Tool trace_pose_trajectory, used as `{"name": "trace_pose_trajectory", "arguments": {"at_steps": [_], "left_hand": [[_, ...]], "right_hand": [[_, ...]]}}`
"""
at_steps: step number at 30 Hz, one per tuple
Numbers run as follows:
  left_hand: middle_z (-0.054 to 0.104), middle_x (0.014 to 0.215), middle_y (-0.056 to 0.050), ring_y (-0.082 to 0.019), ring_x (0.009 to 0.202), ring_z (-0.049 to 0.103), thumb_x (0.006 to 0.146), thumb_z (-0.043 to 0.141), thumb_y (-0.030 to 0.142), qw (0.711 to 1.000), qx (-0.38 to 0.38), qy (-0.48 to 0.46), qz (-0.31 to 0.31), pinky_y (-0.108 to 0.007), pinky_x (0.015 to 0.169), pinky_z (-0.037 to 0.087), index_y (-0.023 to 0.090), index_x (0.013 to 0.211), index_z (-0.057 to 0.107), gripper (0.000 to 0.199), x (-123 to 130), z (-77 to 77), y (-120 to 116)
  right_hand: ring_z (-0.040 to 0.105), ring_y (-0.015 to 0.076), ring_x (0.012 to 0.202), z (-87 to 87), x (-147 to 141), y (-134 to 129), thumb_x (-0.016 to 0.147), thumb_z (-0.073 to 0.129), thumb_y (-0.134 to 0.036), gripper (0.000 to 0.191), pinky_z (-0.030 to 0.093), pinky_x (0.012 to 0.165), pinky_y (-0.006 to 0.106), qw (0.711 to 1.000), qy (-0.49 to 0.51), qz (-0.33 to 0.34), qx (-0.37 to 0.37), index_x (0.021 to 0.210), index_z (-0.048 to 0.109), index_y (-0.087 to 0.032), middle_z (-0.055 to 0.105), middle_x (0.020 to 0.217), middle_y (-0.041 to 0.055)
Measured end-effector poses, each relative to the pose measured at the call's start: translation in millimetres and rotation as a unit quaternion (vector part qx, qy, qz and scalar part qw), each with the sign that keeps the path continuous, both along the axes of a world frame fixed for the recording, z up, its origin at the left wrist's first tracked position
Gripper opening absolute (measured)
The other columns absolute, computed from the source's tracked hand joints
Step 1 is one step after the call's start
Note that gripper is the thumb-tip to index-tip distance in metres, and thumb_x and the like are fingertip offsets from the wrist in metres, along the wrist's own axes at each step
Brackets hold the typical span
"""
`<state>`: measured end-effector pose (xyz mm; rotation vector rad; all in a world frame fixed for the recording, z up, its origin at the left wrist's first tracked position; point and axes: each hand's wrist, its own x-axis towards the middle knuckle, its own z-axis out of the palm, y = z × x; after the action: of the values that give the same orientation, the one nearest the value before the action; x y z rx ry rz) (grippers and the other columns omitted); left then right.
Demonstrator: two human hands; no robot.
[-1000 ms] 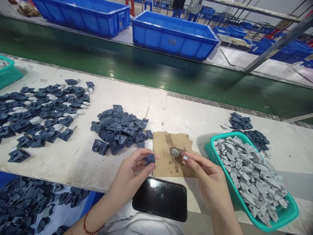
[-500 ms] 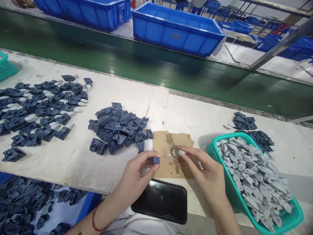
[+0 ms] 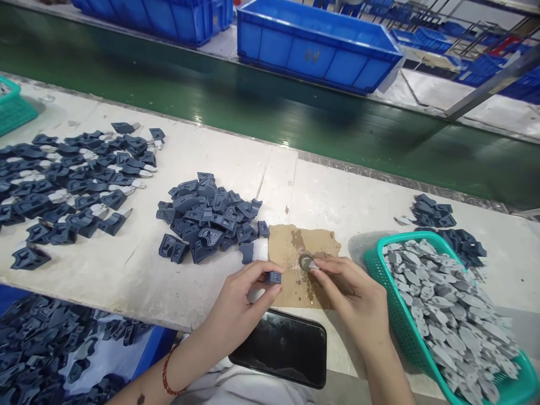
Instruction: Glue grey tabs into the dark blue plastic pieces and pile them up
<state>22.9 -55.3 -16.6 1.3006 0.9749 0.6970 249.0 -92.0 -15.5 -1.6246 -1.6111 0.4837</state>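
Between thumb and fingers, my left hand [image 3: 247, 292] pinches a dark blue plastic part [image 3: 273, 278]. My right hand [image 3: 352, 292] is closed on a small light grey plastic piece [image 3: 313, 265], its tip at a small round dish [image 3: 305, 261]. The dish sits on a stained brown cardboard sheet [image 3: 291, 287] with wet-looking spots and specks around it. A pile of dark blue parts [image 3: 211, 216] lies left of the cardboard. On the right, a green basket [image 3: 373, 264] holds many grey pieces [image 3: 451, 315].
A black phone [image 3: 280, 349] lies at the table edge below my hands. Blue parts joined with grey pieces [image 3: 76, 180] spread at left. More blue parts [image 3: 434, 214] lie behind the basket. A blue bin [image 3: 145, 354] is lower left. Beyond runs a green belt [image 3: 202, 95] with blue crates [image 3: 312, 53] behind.
The view has shifted slightly, so the scene sits a little further right. Both hands keep their grips, and the grey piece stays at the dish.
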Motion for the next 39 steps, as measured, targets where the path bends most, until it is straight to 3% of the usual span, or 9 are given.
{"name": "trace_pose_trajectory", "arguments": {"at_steps": [9, 14, 20, 25, 30, 35, 39], "left_hand": [[0.072, 0.125, -0.005, -0.019, 0.115, 0.068, 0.099, 0.062, 0.026, 1.0, -0.003, -0.01, 0.006, -0.024, 0.096, 0.056, 0.025, 0.114, 0.072, 0.018, 0, -3.9, -1], [0.075, 0.116, -0.004, -0.016, 0.1, 0.069, 0.098, 0.063, 0.025, 1.0, 0.001, 0.012, 0.006, -0.023, 0.088, 0.056, 0.024, 0.114, 0.074, 0.019, 0, 0.9, 0], [0.075, 0.11, -0.003, -0.015, 0.091, 0.067, 0.096, 0.068, 0.027, 1.0, 0.01, 0.008, 0.02, -0.022, 0.079, 0.054, 0.024, 0.108, 0.076, 0.015, 0, -1.9, 0], [0.075, 0.113, -0.003, -0.016, 0.098, 0.068, 0.099, 0.065, 0.028, 1.0, -0.002, 0.0, 0.012, -0.023, 0.085, 0.055, 0.025, 0.116, 0.072, 0.019, 0, -1.9, 0], [0.074, 0.116, -0.003, -0.016, 0.1, 0.068, 0.099, 0.063, 0.023, 1.0, 0.012, -0.011, 0.019, -0.023, 0.089, 0.056, 0.024, 0.113, 0.072, 0.016, -1, -1.3, -1], [0.072, 0.125, -0.004, -0.02, 0.123, 0.065, 0.101, 0.063, 0.023, 0.999, 0.028, -0.033, 0.013, -0.025, 0.1, 0.055, 0.026, 0.116, 0.073, 0.018, -1, -6.3, -2], [0.072, 0.124, -0.005, -0.02, 0.125, 0.065, 0.1, 0.065, 0.023, 0.999, 0.028, -0.035, 0.015, -0.025, 0.1, 0.055, 0.026, 0.115, 0.073, 0.018, -1, -7.7, -3]], "right_hand": [[0.073, 0.0202, 0.091, -1.5, -1, 1, 0.096, 0.07, -0.023, 0.006, 0.059, 0.082, 0.032, 1.0, -0.008, -0.002, 0.012, 0.097, 0.075, -0.025, 0.078, 0.098, 0.0042], [0.073, 0.0191, 0.09, -4.4, -2, 1, 0.095, 0.072, -0.024, 0.006, 0.059, 0.081, 0.031, 1.0, 0.01, -0.015, 0.003, 0.096, 0.077, -0.026, 0.078, 0.097, 0.0035], [0.077, 0.0199, 0.088, 0.0, -4, 2, 0.088, 0.079, -0.028, 0.002, 0.064, 0.077, 0.029, 0.978, 0.19, -0.079, -0.031, 0.089, 0.081, -0.028, 0.081, 0.096, 0.0035], [0.079, 0.0183, 0.079, 4.7, -6, 2, 0.083, 0.085, -0.028, 0.015, 0.065, 0.073, 0.026, 0.949, 0.297, -0.083, -0.068, 0.098, 0.084, -0.031, 0.083, 0.097, 0.0038], [0.078, 0.02, 0.094, 0.6, -5, 2, 0.084, 0.083, -0.024, 0.01, 0.064, 0.075, 0.023, 0.955, 0.288, -0.067, -0.03, 0.092, 0.085, -0.031, 0.082, 0.099, 0.0044], [0.077, 0.0154, 0.089, -5.9, -2, 1, 0.085, 0.082, -0.021, 0.013, 0.062, 0.074, 0.018, 0.957, 0.279, -0.078, -0.008, 0.093, 0.085, -0.03, 0.082, 0.096, 0.0027], [0.076, 0.0135, 0.087, -6.6, -3, 1, 0.085, 0.082, -0.022, 0.012, 0.062, 0.075, 0.017, 0.956, 0.277, -0.09, -0.006, 0.093, 0.084, -0.031, 0.081, 0.096, 0.0015]]}}
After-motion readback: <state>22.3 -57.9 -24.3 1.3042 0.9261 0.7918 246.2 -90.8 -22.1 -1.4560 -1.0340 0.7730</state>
